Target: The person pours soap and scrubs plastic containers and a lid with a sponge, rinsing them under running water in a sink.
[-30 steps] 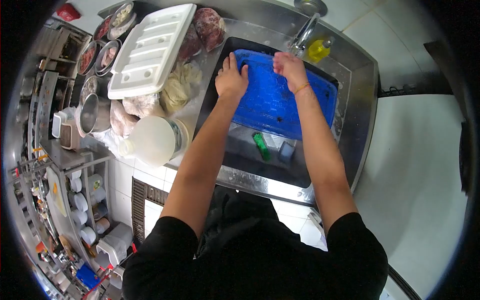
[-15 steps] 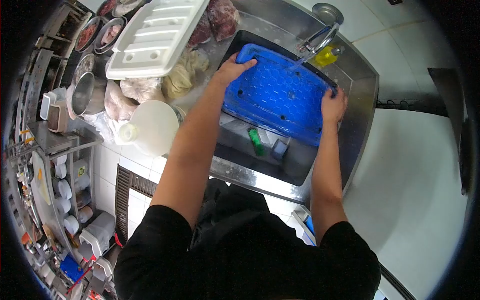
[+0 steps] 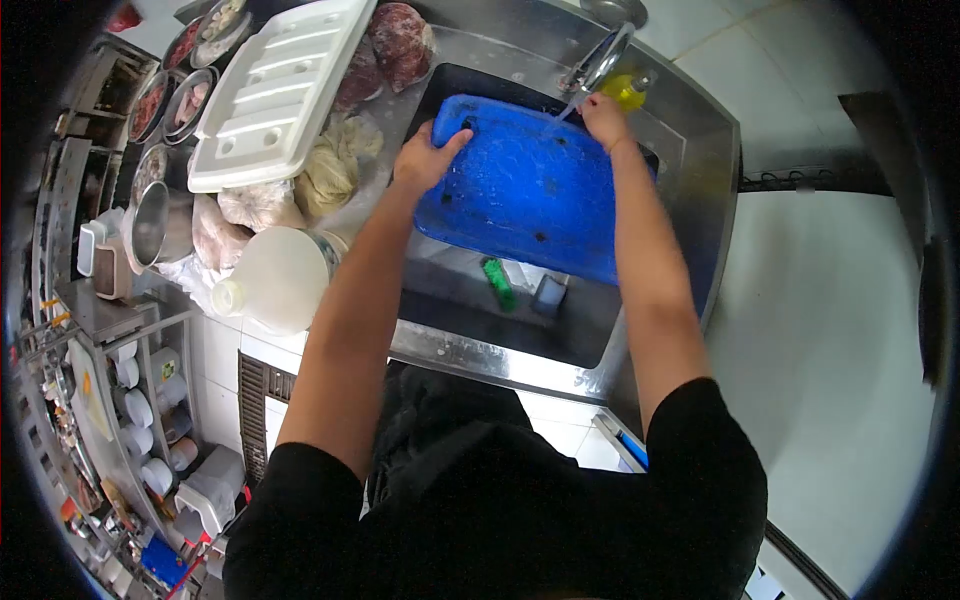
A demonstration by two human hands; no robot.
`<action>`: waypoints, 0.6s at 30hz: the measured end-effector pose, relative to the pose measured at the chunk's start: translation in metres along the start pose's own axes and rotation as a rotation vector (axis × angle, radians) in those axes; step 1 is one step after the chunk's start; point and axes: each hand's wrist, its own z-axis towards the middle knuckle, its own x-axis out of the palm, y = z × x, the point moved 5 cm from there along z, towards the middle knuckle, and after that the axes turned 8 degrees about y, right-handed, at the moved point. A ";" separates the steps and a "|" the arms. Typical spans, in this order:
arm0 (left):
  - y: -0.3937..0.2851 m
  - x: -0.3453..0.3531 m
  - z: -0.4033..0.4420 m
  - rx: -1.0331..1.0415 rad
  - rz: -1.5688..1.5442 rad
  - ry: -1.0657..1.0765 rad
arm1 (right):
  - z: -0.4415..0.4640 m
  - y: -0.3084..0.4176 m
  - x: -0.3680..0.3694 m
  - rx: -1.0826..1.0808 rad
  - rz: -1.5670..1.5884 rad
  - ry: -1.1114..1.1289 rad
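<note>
A wet blue plastic tray [image 3: 520, 195] is tilted in the dark sink basin [image 3: 440, 315]. My left hand [image 3: 425, 160] grips its upper left corner, thumb over the rim and fingers behind. Water runs from the metal tap [image 3: 605, 60] onto the tray's far edge. My right hand [image 3: 606, 122] is beside the stream at that edge, fingers curled; whether they grip the rim or something else cannot be made out. Below the tray, a green scrubbing brush [image 3: 498, 284] and a grey-blue sponge-like block [image 3: 549, 295] lie in the basin.
A yellow bottle [image 3: 627, 92] stands behind the tap. Left of the basin are a white ridged plastic lid [image 3: 280, 90], bagged red meat [image 3: 402, 45], a large whitish jug [image 3: 285, 280] and metal bowls [image 3: 160, 225]. A white surface [image 3: 810, 380] extends at right.
My right hand has left the tray's right end and moved up and left, close to the tap's stream. My left hand still holds the tray's left corner. The view has shifted slightly.
</note>
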 end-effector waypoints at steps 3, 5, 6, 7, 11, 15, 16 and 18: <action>0.001 -0.007 -0.008 0.022 -0.010 -0.006 | 0.028 -0.006 0.007 0.060 -0.106 -0.033; 0.000 -0.005 -0.006 0.016 -0.034 -0.013 | 0.034 -0.009 0.013 0.073 -0.110 -0.052; 0.000 -0.001 0.000 0.037 -0.025 -0.006 | 0.035 -0.012 0.021 0.056 0.022 -0.026; -0.001 0.001 0.008 0.058 -0.016 -0.010 | 0.039 -0.015 0.035 0.033 0.242 0.031; -0.029 -0.010 0.010 -0.028 0.035 -0.026 | -0.057 0.088 0.034 0.110 0.950 0.532; -0.061 0.023 -0.004 -0.167 0.303 -0.292 | -0.060 0.109 0.040 0.088 1.318 0.561; -0.062 0.043 -0.003 -0.128 0.506 -0.491 | -0.054 0.116 0.039 0.096 1.309 0.536; -0.074 0.042 -0.025 -0.034 0.451 -0.387 | -0.049 0.125 0.036 0.120 1.296 0.457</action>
